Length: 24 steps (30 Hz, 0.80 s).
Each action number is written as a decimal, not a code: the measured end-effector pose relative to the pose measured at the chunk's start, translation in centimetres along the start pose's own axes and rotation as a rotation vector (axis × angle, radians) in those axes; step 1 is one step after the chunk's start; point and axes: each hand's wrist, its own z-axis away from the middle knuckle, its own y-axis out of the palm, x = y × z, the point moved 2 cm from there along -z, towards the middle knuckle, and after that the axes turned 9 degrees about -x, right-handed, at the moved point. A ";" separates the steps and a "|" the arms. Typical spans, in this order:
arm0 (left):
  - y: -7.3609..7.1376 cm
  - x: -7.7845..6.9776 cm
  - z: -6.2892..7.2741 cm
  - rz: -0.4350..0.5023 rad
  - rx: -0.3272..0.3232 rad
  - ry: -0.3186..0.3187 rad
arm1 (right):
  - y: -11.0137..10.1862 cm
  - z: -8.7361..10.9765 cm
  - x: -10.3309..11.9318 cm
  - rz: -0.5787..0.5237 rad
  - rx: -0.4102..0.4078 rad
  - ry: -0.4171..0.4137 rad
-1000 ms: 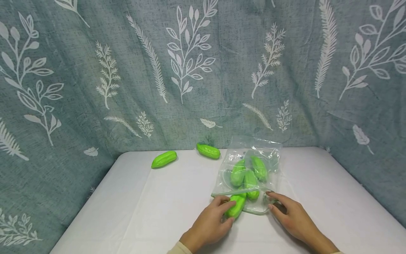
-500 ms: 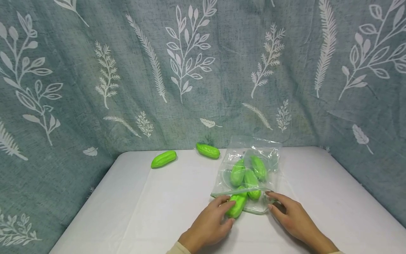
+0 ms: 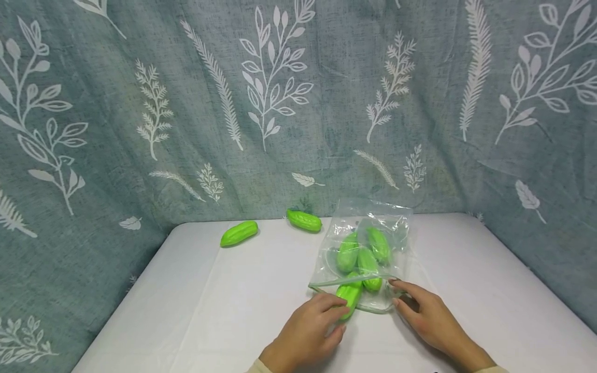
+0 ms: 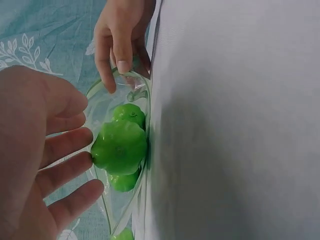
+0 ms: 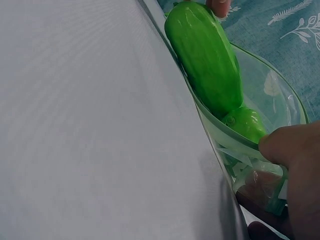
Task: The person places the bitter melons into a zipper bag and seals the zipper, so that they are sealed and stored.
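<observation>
A clear zip bag [image 3: 326, 269] lies on the table with its mouth toward me and three green cucumbers inside, one being [image 3: 347, 254]. Another cucumber [image 3: 351, 294] lies across the mouth, its far end in the bag and its near end outside. My left hand [image 3: 310, 329] is at that near end, fingers spread and loosely bent; in the left wrist view the fingertips [image 4: 85, 162] are beside it, not wrapped around it. My right hand [image 3: 426, 316] pinches the bag's rim at the right; in the right wrist view its thumb [image 5: 285, 142] lies over the rim, with fingers beyond the plastic.
Two more cucumbers lie near the table's back edge, one at the left [image 3: 239, 233] and one toward the middle [image 3: 304, 220]. A leaf-patterned curtain [image 3: 210, 129] hangs behind and beside the white table [image 3: 224, 311].
The cucumber at the mouth has slid slightly further into the bag. My left fingers have loosened and shifted on its near end. The right hand keeps its pinch on the rim.
</observation>
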 end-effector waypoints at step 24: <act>1.0 -0.6 -0.3 -0.056 0.097 0.072 | 0.1 -0.1 0.0 0.002 0.003 0.022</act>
